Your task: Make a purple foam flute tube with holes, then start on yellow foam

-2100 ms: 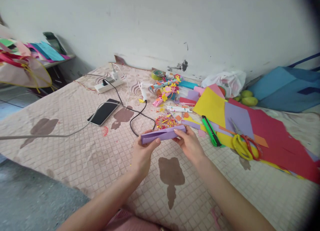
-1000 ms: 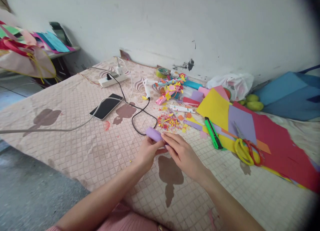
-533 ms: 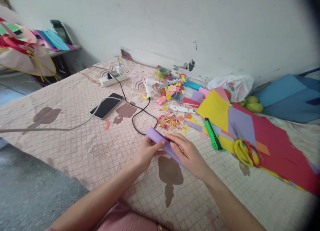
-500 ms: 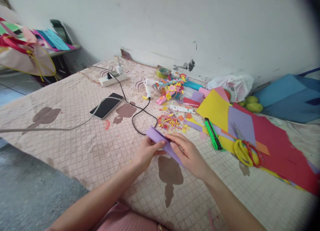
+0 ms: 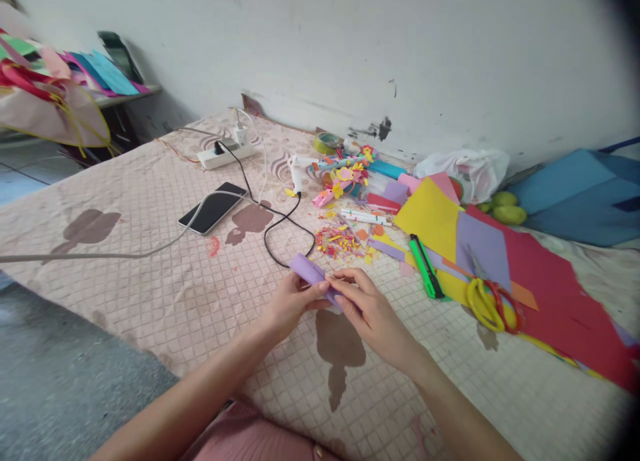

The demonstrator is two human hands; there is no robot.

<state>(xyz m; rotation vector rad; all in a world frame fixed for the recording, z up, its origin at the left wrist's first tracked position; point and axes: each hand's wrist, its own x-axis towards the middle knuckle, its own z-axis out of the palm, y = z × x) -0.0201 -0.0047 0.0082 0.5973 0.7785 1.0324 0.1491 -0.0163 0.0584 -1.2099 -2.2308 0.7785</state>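
A purple sheet (image 5: 308, 269), curled into a roll, is held between both hands above the near part of the table. My left hand (image 5: 295, 302) grips its lower left side, thumb on top. My right hand (image 5: 361, 308) pinches its right part, with the fingertips close to my left thumb. Just beyond the roll lie a loop of black cable (image 5: 267, 242) and a heap of tiny coloured paper scraps (image 5: 337, 241). To the right of my right hand is a green utility knife (image 5: 426, 266).
Yellow and red scissors (image 5: 493, 304) lie on coloured sheets at the right. Behind the scraps stands a white glue gun (image 5: 297, 171) near paper flowers (image 5: 347, 176). A phone (image 5: 213, 208) and a power strip (image 5: 227, 156) are at the left, crossed or reached by cables.
The purple sheet has been curled tighter, and less of it shows below my right hand. My right fingers have moved slightly left along it, toward my left thumb.
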